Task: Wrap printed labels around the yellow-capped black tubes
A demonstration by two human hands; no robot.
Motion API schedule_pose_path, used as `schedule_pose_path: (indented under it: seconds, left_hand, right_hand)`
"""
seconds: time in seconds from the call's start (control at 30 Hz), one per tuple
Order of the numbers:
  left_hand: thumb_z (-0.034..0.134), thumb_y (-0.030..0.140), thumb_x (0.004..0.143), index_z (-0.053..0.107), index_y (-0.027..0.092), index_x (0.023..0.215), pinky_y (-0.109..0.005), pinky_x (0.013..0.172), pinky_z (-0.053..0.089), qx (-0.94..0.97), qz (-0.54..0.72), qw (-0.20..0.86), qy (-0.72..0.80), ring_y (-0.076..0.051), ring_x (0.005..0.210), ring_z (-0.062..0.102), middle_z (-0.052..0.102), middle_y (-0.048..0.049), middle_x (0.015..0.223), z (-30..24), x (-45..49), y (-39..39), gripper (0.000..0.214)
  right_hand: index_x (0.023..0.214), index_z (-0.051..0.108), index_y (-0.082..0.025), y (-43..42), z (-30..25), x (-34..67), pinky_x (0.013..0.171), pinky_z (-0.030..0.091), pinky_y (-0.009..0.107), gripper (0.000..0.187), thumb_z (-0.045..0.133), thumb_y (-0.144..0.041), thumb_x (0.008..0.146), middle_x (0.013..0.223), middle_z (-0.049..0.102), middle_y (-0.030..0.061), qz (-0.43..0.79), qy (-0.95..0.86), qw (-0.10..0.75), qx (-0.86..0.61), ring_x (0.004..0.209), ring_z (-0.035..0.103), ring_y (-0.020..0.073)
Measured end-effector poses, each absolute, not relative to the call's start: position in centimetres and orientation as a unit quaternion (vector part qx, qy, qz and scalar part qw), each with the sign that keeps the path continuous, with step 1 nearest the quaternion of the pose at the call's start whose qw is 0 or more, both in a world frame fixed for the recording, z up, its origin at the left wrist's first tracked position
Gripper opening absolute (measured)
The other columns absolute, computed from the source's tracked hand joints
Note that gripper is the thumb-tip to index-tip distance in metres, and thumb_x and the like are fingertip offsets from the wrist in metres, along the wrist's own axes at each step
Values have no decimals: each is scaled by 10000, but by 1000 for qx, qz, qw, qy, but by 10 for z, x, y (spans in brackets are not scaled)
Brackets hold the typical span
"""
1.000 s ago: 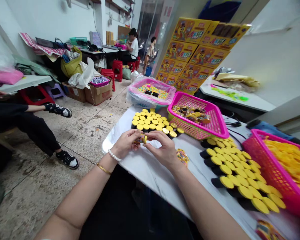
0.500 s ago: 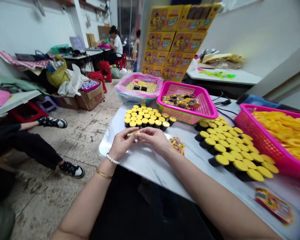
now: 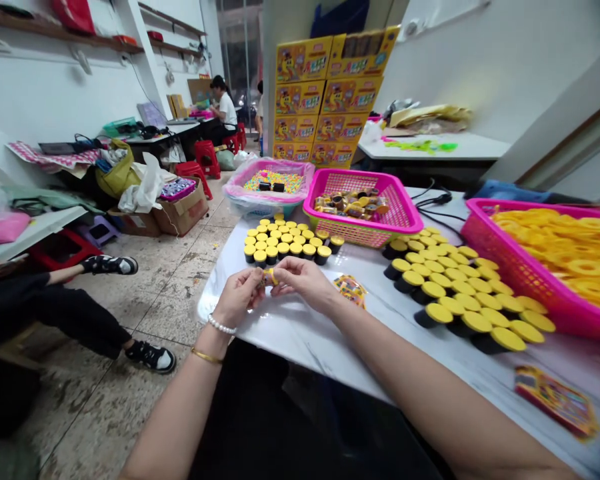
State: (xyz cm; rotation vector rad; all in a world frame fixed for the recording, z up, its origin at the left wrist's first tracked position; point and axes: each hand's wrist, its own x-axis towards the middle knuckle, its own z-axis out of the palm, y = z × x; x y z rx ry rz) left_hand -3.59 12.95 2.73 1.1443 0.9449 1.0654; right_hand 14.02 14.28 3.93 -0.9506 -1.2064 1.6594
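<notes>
Grip: the left hand (image 3: 237,293) and right hand (image 3: 306,281) are both clamped on the small container (image 3: 267,279), the right at its yellow end.
Small container: between the fingertips, above the front edge of the white surface (image 3: 300,327), lying roughly sideways; its print is too small to read.
Just beyond the hands: a cluster of black containers with yellow lids (image 3: 284,239), standing upright.
Beside the right forearm: printed labels (image 3: 351,291) on the surface.
Behind the cluster: a lined tub (image 3: 236,191) of coloured beads (image 3: 294,179), and a pink basket (image 3: 347,233) of wrapped containers (image 3: 353,204).
Farther right: more yellow-lidded containers (image 3: 460,293), next to a basket (image 3: 523,267) of yellow rings (image 3: 580,253).
</notes>
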Motion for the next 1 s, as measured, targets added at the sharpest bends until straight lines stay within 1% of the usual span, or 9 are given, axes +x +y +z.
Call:
schedule_pose_path:
  seconds: [0.1,0.2,0.27,0.43,0.57,0.67,0.73,0.9,1.0]
  left_hand:
    - [631,619,818,583,162,837,-189,327,172,468,441,639,422,-52,313,361,531,43,483,29,-37,131,460]
    - [674,613,779,601,159,885,-186,318,209,470,439,657,393,-57,327,417,577,34,543,31,-37,131,473]
    - [681,629,762,596,154,851,-190,309,213,477,428,667,381,-56,316,421,586,28,547,30,-36,130,491]
    - [603,703,789,550,157,788,-181,282,204,477,450,634,410,-52,276,376,554,31,478,26,-29,128,549]
    - [661,674,765,535,164,842,-157,284,238,461,460,651,389,-49,301,408,560,46,522,27,-29,127,531]
    - [720,641,733,527,164,873,-147,290,255,458,460,665,369,-46,320,433,586,40,563,27,-31,126,533]
    - [703,666,734,516,167,867,-148,288,249,459,459,663,372,-46,311,427,589,35,549,26,-32,126,550]
    - [664,710,741,524,162,854,-148,285,233,471,454,665,360,-43,309,417,608,16,545,24,-32,127,576]
    - [621,724,769,518,162,815,-149,277,214,478,453,660,361,-36,289,392,616,1,535,21,-31,128,574]
  right_hand:
    - [984,724,-218,145,39,144,646,620,313,451,902,-372,598,876,747,21,712,-473,389,-345,680,714,152]
    - [761,736,-181,145,35,143,676,620,300,305,908,-358,582,794,725,14,693,-473,430,-334,705,706,153]
    - [703,723,-178,143,33,141,653,615,289,278,895,-374,606,769,711,4,683,-471,451,-330,692,698,148]
    - [1028,738,-225,140,35,141,666,617,304,437,888,-349,637,893,753,24,693,-494,409,-330,712,735,170]
    - [858,718,-190,139,36,142,660,615,315,357,907,-348,599,813,750,15,688,-501,403,-336,633,726,162]
    - [917,722,-218,137,35,141,642,609,301,403,918,-323,582,841,751,2,703,-493,391,-330,665,726,161]
    - [945,738,-219,136,34,139,620,602,285,416,916,-336,588,827,748,3,707,-492,389,-327,643,714,150]
    - [793,734,-214,135,27,135,578,599,294,334,924,-359,559,887,730,-6,694,-478,427,-326,592,702,140]
    - [832,722,-229,132,26,133,587,589,285,334,898,-396,603,919,727,-8,681,-482,437,-335,603,703,134]
